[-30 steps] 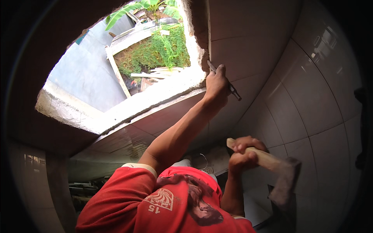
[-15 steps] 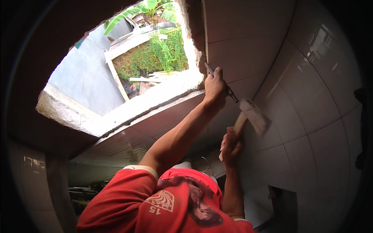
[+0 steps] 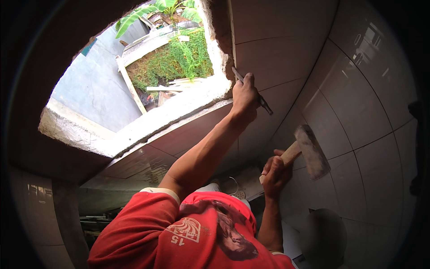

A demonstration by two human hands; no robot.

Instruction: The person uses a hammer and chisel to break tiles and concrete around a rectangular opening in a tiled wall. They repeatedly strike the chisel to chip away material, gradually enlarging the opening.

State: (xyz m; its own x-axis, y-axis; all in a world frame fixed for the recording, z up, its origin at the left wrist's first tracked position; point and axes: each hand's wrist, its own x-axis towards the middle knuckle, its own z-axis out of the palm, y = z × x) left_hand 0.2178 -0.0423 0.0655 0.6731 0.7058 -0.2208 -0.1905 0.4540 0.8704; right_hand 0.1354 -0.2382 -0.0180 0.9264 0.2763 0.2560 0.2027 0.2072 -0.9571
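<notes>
Glossy tiled walls [image 3: 277, 49] border a rough-edged opening [image 3: 74, 132]. A slim greyish metal chisel [image 3: 265, 105] slants beside its right edge, clasped in the left hand [image 3: 245, 97]; whether the tip touches, I cannot tell. The right hand [image 3: 277, 175] grips the pale wooden handle [image 3: 292, 152] of a dusty, blocky hammer [image 3: 312, 154], apart from the chisel. Beyond the opening are planks [image 3: 166, 89], green plants [image 3: 190, 56] and a grey wall [image 3: 96, 74]; low right, a dark rounded shape [image 3: 324, 237]

chisel [image 3: 266, 106]: dull metal | hammer handle [image 3: 291, 154]: matt wood | hammer head [image 3: 312, 153]: rough | wall tiles [image 3: 367, 103]: glossy | shirt [image 3: 139, 224]: cloth
</notes>
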